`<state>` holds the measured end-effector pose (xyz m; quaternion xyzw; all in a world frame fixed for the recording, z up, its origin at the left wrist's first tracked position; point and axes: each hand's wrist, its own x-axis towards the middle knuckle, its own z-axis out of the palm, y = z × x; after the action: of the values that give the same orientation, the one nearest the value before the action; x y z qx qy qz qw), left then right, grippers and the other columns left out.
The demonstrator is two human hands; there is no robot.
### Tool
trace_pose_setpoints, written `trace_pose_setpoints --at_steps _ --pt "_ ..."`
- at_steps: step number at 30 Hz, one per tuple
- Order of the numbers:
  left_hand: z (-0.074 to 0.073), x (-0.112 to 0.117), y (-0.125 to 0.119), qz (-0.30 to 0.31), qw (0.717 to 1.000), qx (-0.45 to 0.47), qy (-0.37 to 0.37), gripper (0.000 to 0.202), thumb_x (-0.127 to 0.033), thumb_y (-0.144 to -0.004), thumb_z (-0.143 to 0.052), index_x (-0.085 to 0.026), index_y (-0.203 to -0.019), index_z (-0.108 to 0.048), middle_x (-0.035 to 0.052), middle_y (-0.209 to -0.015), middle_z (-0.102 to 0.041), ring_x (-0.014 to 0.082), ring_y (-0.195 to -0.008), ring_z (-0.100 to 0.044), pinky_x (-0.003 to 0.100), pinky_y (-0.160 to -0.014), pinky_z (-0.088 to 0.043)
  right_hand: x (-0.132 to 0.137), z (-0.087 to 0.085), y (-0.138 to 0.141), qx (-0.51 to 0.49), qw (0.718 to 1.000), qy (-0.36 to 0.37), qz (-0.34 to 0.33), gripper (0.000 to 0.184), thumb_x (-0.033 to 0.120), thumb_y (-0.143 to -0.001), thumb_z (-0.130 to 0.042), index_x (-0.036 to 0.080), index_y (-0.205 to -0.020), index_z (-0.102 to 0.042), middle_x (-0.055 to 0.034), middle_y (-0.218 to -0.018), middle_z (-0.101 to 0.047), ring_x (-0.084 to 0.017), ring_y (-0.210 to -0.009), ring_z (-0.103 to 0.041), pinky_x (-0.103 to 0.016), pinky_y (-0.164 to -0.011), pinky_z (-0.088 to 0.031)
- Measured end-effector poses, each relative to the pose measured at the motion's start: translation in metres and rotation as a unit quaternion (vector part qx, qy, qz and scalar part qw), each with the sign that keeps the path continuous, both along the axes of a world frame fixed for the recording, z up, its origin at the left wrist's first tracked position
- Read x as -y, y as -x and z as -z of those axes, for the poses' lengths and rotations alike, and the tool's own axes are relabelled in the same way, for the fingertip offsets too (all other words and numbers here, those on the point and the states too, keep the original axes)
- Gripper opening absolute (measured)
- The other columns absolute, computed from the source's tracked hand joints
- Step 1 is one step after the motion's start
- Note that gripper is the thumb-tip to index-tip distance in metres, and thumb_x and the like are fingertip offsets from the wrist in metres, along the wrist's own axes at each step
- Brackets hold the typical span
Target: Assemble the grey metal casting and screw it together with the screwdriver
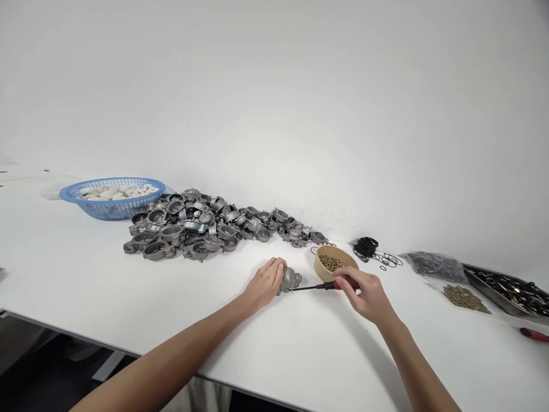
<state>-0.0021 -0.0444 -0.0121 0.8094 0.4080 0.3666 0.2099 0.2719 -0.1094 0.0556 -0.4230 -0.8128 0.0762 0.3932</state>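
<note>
My left hand (266, 281) grips a small grey cast-metal bowl-shaped part (290, 278) and steadies it on the white table. In my right hand (362, 293) is a screwdriver (321, 286) with a red and black handle, lying nearly level. Its thin dark shaft points left, and the tip meets the lower edge of the grey part. Whether a screw sits at the tip is too small to tell. Just behind the screwdriver stands a round tan bowl (318, 268) holding many brass-coloured screws (331, 262).
A heap of similar grey metal parts (206, 226) lies along the wall, beside a blue basket (107, 213) of white pieces. Black rubber rings (366, 247) lie right of the bowl. Farther right are a bag of screws (465, 298), a metal tray (493, 296) and a red handle (534, 334).
</note>
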Motion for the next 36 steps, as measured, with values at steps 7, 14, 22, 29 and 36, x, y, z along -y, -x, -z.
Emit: trace_pose_setpoints --at_steps 7,14,22,29,36 --pt "0.0009 -0.001 0.0004 -0.003 1.0 0.005 -0.001 0.033 -0.031 -0.104 -0.022 -0.024 -0.104 -0.055 0.0062 -0.101 -0.061 0.0222 -0.093 -0.059 0.035 -0.088 -0.045 -0.0004 -0.0007 0.0032 0.005 1.0 -0.003 0.001 0.011 0.027 -0.097 -0.053 0.024 -0.1 -0.064 -0.005 -0.081 -0.065 -0.018 -0.064 -0.061 -0.029 -0.054 -0.049" --pt "0.0037 -0.0024 -0.0004 0.003 0.999 -0.001 -0.035 0.035 -0.028 -0.105 -0.017 -0.022 -0.103 -0.052 0.0057 -0.096 -0.059 0.0213 -0.093 -0.058 0.036 -0.086 -0.047 0.0005 0.0002 0.0006 0.011 1.0 0.024 -0.011 0.016 0.028 -0.098 -0.051 0.023 -0.11 -0.061 -0.008 -0.091 -0.066 -0.018 -0.068 -0.06 -0.029 -0.054 -0.047" --pt "0.0039 -0.0031 0.0002 -0.002 0.999 0.016 -0.038 0.031 -0.027 -0.105 -0.021 -0.026 -0.1 -0.052 0.0055 -0.093 -0.06 0.0216 -0.087 -0.06 0.038 -0.082 -0.049 0.0006 -0.0015 0.0007 0.038 0.999 -0.006 -0.015 0.016 0.027 -0.097 -0.054 0.024 -0.109 -0.063 -0.0064 -0.086 -0.066 -0.017 -0.064 -0.057 -0.028 -0.053 -0.043" --pt "0.0058 -0.0047 0.0002 -0.004 0.999 0.02 -0.031 0.029 -0.026 -0.104 -0.024 -0.025 -0.1 -0.053 0.0051 -0.095 -0.061 0.0202 -0.084 -0.06 0.037 -0.08 -0.049 0.0006 0.0002 0.0015 0.026 0.999 0.001 -0.02 0.012 0.026 -0.095 -0.056 0.023 -0.104 -0.064 -0.0063 -0.087 -0.066 -0.017 -0.063 -0.058 -0.028 -0.053 -0.045" --pt "0.0053 -0.0062 0.0015 0.007 1.0 0.022 -0.016 0.029 -0.027 -0.104 -0.022 -0.026 -0.102 -0.051 0.0059 -0.097 -0.061 0.021 -0.089 -0.06 0.038 -0.083 -0.047 0.0027 -0.0032 0.0047 0.015 0.999 -0.005 -0.041 0.01 0.025 -0.095 -0.056 0.022 -0.099 -0.064 -0.0073 -0.087 -0.062 -0.018 -0.071 -0.057 -0.029 -0.056 -0.045"
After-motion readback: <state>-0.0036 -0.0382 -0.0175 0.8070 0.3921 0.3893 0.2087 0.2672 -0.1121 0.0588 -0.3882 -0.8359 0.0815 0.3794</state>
